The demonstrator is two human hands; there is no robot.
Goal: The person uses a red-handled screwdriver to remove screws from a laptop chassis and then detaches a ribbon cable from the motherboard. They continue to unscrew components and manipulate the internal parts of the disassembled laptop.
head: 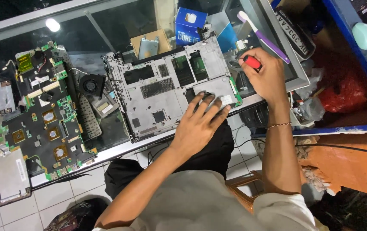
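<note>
Left hand: I see my left hand [202, 122] lying open, fingers spread flat on the near right corner of the grey laptop base [170, 90], pressing on it – nothing is gripped.
Right hand: my right hand [266, 77] is closed around a red-handled screwdriver [252, 62]; its tip points toward the right edge of the base, though I cannot tell from here whether it touches a screw.
Laptop base: it lies tilted on the glass counter [106, 25], underside up, with open bays and a vent grille showing.
Motherboard: a dark motherboard [48, 111] with green sections lies well to the left of the base on the same glass.
Fan: a small black fan [91, 84] sits between the motherboard and the base.
Toothbrush: a purple-and-white toothbrush [262, 36] rests just beyond my right hand – bristles pointing away.
Blue box: a blue carton [190, 25] stands behind the base.
Bracelet: a thin bracelet [277, 125] circles my right wrist.
</note>
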